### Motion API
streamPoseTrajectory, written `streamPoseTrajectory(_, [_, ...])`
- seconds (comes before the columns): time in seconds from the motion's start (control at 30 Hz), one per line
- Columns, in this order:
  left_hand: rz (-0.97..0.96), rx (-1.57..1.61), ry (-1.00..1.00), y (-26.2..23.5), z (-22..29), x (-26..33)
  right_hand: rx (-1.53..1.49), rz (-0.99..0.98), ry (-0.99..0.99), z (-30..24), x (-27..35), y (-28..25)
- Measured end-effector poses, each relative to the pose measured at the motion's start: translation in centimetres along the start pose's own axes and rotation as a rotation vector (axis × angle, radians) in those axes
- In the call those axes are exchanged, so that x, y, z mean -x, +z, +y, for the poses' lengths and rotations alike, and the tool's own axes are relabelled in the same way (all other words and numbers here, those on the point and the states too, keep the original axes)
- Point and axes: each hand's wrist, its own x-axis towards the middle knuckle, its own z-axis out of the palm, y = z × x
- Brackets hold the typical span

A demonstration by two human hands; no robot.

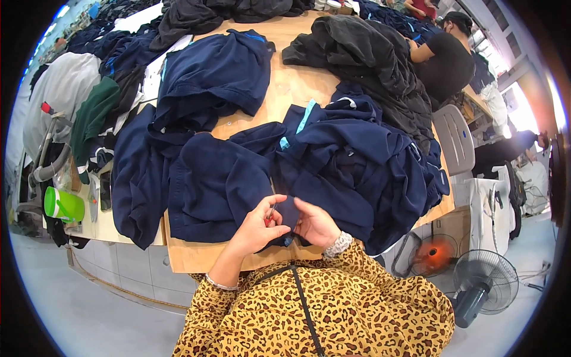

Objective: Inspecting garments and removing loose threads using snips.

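At the near edge of the table, my left hand [257, 229] is closed around a small cutting tool with a red part and metal blades, which looks like thread snips [272, 212]. Beside it, my right hand [318, 227] has its fingers curled at the edge of a navy garment [327, 193]; its fingertips are partly hidden. The two hands are close together, with navy cloth between them. Another folded navy garment [217, 181] lies just left of them. Light blue strips [308, 113] show on the navy heap to the right.
A navy pile [217, 74] and a dark grey pile [363, 53] lie farther back on the wooden table [247, 128]. A green container [64, 205] stands at left. Fans [486, 279] stand at lower right, near a grey chair [455, 140]. A co-worker in black [446, 65] is at far right.
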Motion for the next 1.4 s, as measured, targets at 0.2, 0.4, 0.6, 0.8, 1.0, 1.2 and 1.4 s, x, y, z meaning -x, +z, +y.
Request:
streamPoseTrajectory(0.2, [0.182, -0.208, -0.025, -1.1, 0.3, 0.0, -0.047, 0.013, -0.228, -1.3, 0.5, 0.7])
streamPoseTrajectory(0.4, [0.271, -0.277, 0.053, -0.4, 0.1, -0.7, -0.072, 0.0, -0.263, -1.1, 1.0, 1.2])
streamPoseTrajectory(0.6, [0.324, -0.725, 0.431, 2.0, 0.5, -0.6, -0.077, -0.026, -0.266, -0.6, 1.1, 1.0])
streamPoseTrajectory(0.8, [-0.38, -0.611, 0.353, 2.7, 0.7, 0.9, -0.142, 0.051, -0.285, -1.2, 0.7, 0.3])
streamPoseTrajectory(1.0, [0.31, -0.431, 0.197, 1.0, -0.3, 0.0, -0.125, 0.019, -0.297, -1.1, 1.0, 0.0])
streamPoseTrajectory(1.2, [0.206, 0.063, -0.131, 1.1, -1.1, -0.4, -0.157, 0.041, -0.299, -0.7, 0.9, 0.1])
streamPoseTrajectory(1.4, [0.229, 0.195, -0.129, 0.4, -0.3, -0.3, -0.225, 0.093, -0.293, -0.9, 0.6, -0.8])
